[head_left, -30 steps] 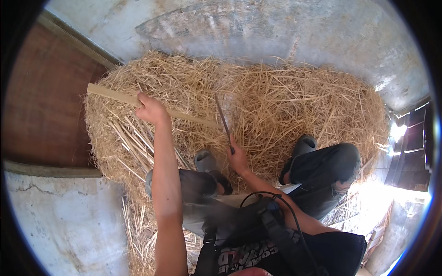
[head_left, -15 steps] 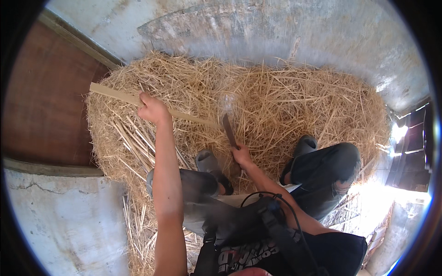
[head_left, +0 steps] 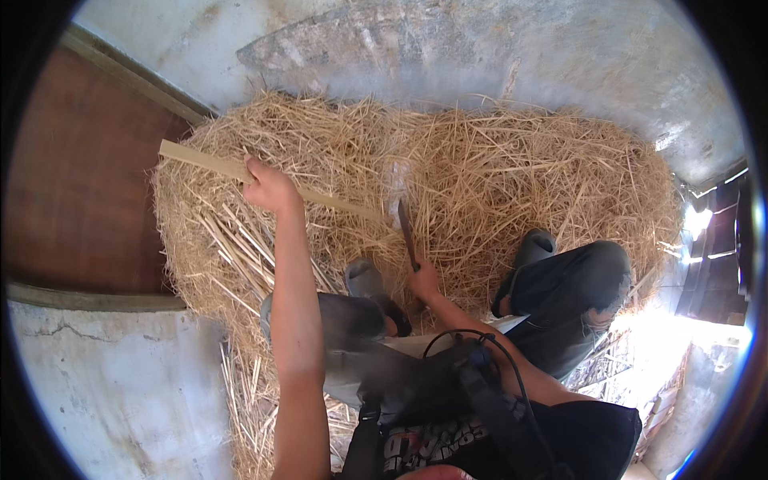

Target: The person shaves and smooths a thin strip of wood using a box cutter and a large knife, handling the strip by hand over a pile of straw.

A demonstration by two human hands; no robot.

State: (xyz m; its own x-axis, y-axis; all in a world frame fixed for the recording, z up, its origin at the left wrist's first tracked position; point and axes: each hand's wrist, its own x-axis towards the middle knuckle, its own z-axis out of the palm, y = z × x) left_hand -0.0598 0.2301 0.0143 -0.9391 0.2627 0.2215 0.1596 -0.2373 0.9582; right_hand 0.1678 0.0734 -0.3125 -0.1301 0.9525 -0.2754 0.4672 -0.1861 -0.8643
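Note:
My left hand [head_left: 270, 190] is closed around a long, flat, pale strip [head_left: 200, 158], which looks like split bamboo or wood. The strip slants down to the right, and its far end lies near the middle of the straw. Closed on a handle, my right hand [head_left: 424, 282] holds a long dark-bladed knife [head_left: 407, 228]. Its blade points up and slightly left, with the tip close to the strip's right end. From this view I cannot tell whether blade and strip touch.
Loose straw [head_left: 528, 176] is heaped before me, with several thicker stalks [head_left: 232, 244] at left. My grey shoes [head_left: 364, 278] rest on it, knees apart. A worn plaster wall [head_left: 448, 48] stands behind, a brown panel [head_left: 88, 176] at left. Bright light enters by dark slats [head_left: 720, 264].
My right hand has moved slightly down and right, and the knife has turned so its blade looks narrower. My left hand and the strip have shifted a little to the right.

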